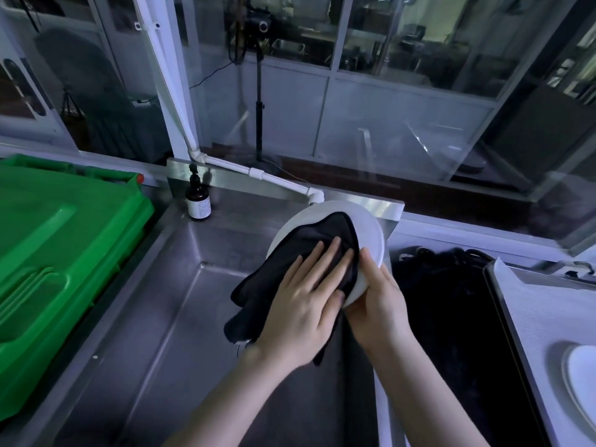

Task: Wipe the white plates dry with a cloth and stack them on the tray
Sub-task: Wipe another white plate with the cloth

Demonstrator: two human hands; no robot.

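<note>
A white plate is held tilted above the steel sink. My right hand grips its lower right rim, thumb on the face. A black cloth covers most of the plate's face and hangs off its lower left edge. My left hand presses flat on the cloth with straight fingers. At the far right a tray with a white liner holds another white plate, cut off by the frame edge.
A green plastic crate fills the left side. A brown pump bottle stands at the sink's back corner beside a white pipe. A dark basin lies between sink and tray.
</note>
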